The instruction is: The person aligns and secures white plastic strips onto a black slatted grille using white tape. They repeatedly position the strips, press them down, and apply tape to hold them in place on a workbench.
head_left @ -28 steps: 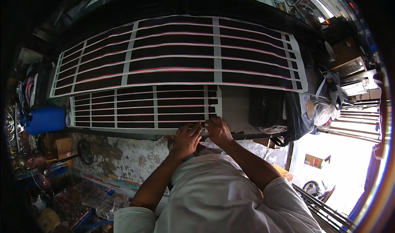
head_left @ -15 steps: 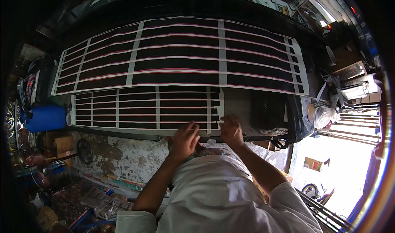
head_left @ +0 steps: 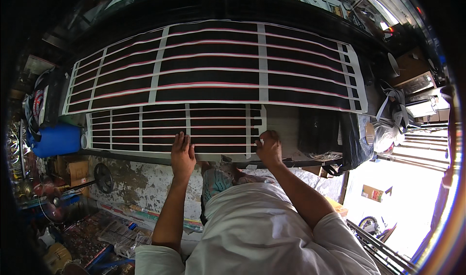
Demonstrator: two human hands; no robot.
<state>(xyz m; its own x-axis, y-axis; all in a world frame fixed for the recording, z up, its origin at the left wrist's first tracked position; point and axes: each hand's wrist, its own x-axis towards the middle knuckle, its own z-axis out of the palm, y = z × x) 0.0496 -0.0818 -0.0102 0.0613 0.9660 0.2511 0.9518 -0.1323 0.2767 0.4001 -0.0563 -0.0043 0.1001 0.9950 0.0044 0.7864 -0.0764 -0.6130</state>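
Note:
A small black sheet with pale stripes and cross strips (head_left: 163, 119) lies on the near part of the table. My left hand (head_left: 183, 157) rests on its near edge, fingers stretched out, holding nothing. At the sheet's right end my right hand (head_left: 270, 148) is closed, fingertips curled down by the white end strip (head_left: 263, 117). What its fingers pinch, if anything, is too small to make out. Beyond lies a larger sheet (head_left: 208, 61) of black panels with white and red stripes, spread flat across the table.
A blue container (head_left: 57, 140) stands at the table's left end beside a white roll (head_left: 84, 141). Black plastic (head_left: 353, 139) and a clear plastic bag (head_left: 387, 134) are at the right. A handwheel (head_left: 103, 179) and cardboard box (head_left: 76, 172) are below left.
My left hand has moved left along the small sheet's near edge, away from my right hand. My right hand stays at the right end, its fingers turned slightly.

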